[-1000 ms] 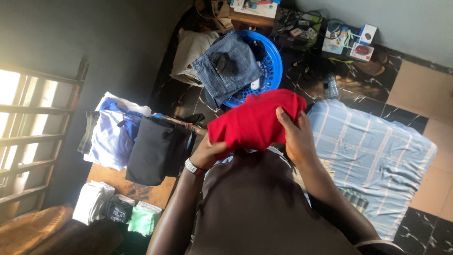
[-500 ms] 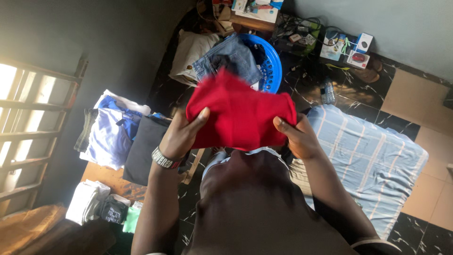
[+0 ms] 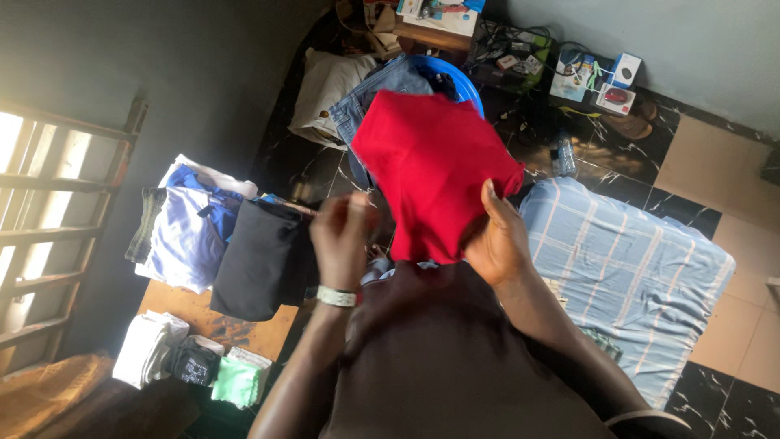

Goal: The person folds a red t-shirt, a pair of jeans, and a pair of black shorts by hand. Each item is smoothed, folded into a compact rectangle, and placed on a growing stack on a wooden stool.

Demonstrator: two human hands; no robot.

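Gripping the red garment (image 3: 435, 175) by its lower edge, my right hand (image 3: 497, 244) held it up over the blue basket (image 3: 470, 85). My left hand (image 3: 341, 240) hung blurred just left of the cloth, its grip unclear; the garment's length ran away from me.

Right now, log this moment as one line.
left hand: off cloth, open | right hand: grips red garment | blue basket behind | black folded cloth at left

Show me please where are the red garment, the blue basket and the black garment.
red garment (image 3: 431, 175), head view, middle of the cloth.
blue basket (image 3: 465, 81), head view, visible rim.
black garment (image 3: 260, 260), head view, centre of the fold.
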